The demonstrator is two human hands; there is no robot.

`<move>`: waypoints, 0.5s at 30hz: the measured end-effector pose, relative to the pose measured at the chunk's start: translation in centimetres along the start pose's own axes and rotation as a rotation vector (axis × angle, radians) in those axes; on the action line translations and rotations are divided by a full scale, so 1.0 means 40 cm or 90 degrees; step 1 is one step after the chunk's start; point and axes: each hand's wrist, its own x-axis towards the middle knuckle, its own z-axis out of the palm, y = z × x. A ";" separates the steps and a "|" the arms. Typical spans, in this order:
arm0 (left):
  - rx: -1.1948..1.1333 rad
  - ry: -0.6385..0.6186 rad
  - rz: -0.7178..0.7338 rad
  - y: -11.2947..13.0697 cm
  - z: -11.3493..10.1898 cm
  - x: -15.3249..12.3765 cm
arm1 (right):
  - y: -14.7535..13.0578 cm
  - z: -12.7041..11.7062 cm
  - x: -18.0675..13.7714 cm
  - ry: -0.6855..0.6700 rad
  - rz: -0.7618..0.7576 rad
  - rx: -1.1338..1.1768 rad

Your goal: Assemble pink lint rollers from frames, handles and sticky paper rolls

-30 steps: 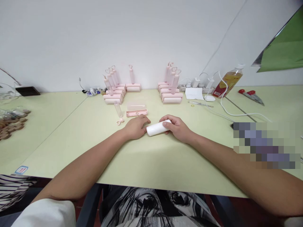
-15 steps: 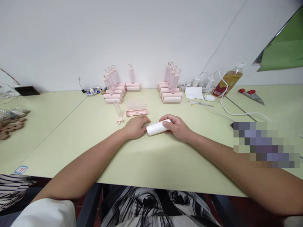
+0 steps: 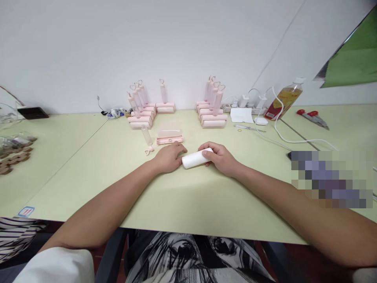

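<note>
My right hand (image 3: 220, 158) is wrapped around the right part of a white sticky-paper roll (image 3: 194, 158), held at a slight slant above the table. At the roll's left end is my left hand (image 3: 170, 158), its fingers apart and its thumb close to the end; whether it touches cannot be made out. Just beyond my left hand lies an open pink roller case (image 3: 170, 140) with a clear cover. Beside that case lies a clear handle (image 3: 146, 136) with a pink heart-shaped loop at its near end.
Pink lint rollers (image 3: 214, 121) stand upright in a right-hand group, with more pink lint rollers (image 3: 140, 122) to the left. At the back right are a drink bottle (image 3: 284, 100), a white cable (image 3: 300, 141), a tweezers-like tool (image 3: 249, 128) and red-handled cutters (image 3: 312, 118). Wooden pieces (image 3: 14, 157) lie far left.
</note>
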 end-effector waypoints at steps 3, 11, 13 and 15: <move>0.005 -0.002 0.000 0.000 0.000 0.001 | -0.001 0.000 0.001 0.002 0.001 0.000; 0.004 0.003 0.011 -0.006 0.005 0.002 | -0.001 0.000 0.002 0.002 0.000 -0.002; 0.004 0.001 0.011 -0.007 0.005 0.002 | 0.001 -0.001 0.002 0.000 -0.001 0.003; 0.004 0.001 0.010 -0.006 0.004 0.001 | 0.003 -0.001 0.002 -0.003 -0.003 0.007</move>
